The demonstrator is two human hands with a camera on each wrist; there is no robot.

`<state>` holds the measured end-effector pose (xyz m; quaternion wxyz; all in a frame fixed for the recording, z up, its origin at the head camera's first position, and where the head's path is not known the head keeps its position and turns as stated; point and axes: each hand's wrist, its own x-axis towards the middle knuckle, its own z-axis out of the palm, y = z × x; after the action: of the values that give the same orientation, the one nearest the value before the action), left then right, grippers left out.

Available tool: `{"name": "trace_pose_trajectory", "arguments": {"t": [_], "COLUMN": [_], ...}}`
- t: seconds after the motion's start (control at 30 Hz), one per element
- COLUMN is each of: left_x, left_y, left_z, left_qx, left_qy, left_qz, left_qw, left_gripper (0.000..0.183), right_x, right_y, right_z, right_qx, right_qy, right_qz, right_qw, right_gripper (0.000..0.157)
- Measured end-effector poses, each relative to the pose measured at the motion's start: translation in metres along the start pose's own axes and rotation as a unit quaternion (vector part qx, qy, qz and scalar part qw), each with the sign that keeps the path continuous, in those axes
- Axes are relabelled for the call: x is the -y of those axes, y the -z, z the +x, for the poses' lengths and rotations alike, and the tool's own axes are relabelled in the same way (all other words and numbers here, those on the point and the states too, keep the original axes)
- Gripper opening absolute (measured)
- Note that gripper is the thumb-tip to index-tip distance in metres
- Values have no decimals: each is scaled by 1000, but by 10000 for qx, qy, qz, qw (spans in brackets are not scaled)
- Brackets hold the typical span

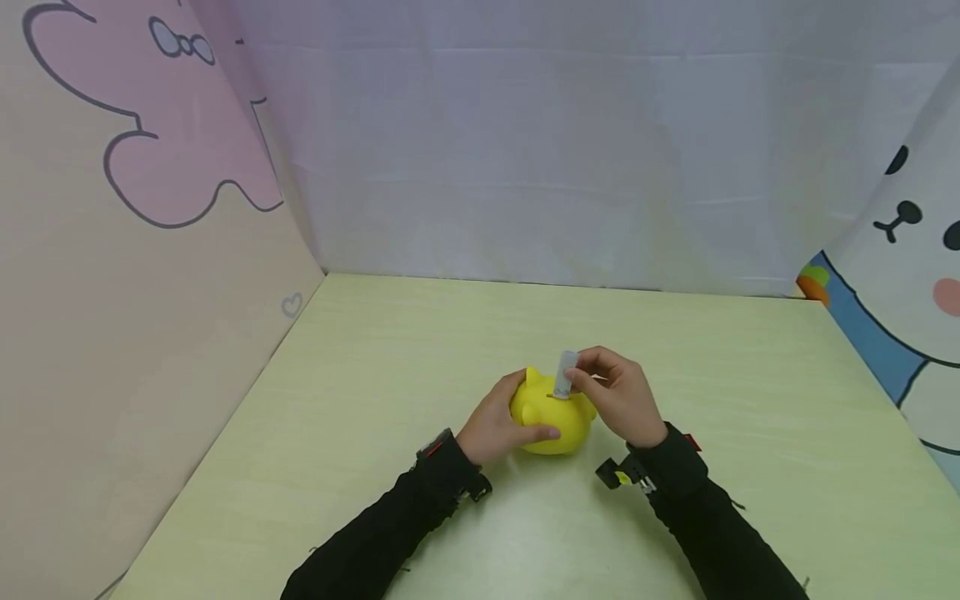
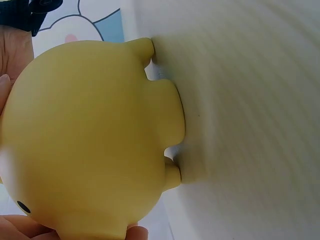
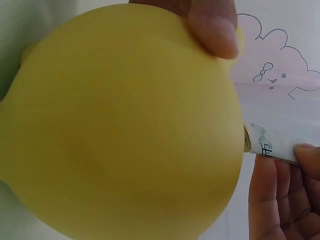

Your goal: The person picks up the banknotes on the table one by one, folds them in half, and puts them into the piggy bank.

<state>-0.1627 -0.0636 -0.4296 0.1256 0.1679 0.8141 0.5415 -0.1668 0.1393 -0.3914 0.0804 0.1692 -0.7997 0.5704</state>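
A round yellow piggy bank [image 1: 566, 432] stands on its short feet on the table, its eye and feet showing in the left wrist view. My left hand [image 1: 495, 423] holds it from the left, thumb across the near side and fingers behind. Above it, my right hand [image 1: 618, 398] pinches a pale folded banknote [image 1: 564, 377] between thumb and fingers. The note stands nearly upright, its lower end at the slot on top of the bank. Dark print shows on the folded note [image 3: 272, 144] in the right wrist view.
The pale yellow-green table [image 1: 375, 358] spreads around both hands. A white sheet [image 1: 525, 167] hangs along its back edge. Panels with cartoon drawings stand at the left [image 1: 187, 142] and right [image 1: 892, 275]. Dark wrist cameras [image 1: 615, 473] sit on both sleeves.
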Motion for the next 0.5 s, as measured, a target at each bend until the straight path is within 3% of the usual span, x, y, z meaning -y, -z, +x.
{"name": "trace_pose_trajectory", "arguments": {"t": [0.5], "left_x": [1], "left_y": [-1], "left_z": [0], "left_qx": [4], "left_qy": [19], "left_qz": [21], "left_qw": [10000], "left_gripper": [88], "right_x": [-2], "right_y": [-3], "right_z": [0], "right_qx": [8], "right_qy": [-2], "right_qz": [-49], "right_qw": [10000], "right_gripper": [11]}}
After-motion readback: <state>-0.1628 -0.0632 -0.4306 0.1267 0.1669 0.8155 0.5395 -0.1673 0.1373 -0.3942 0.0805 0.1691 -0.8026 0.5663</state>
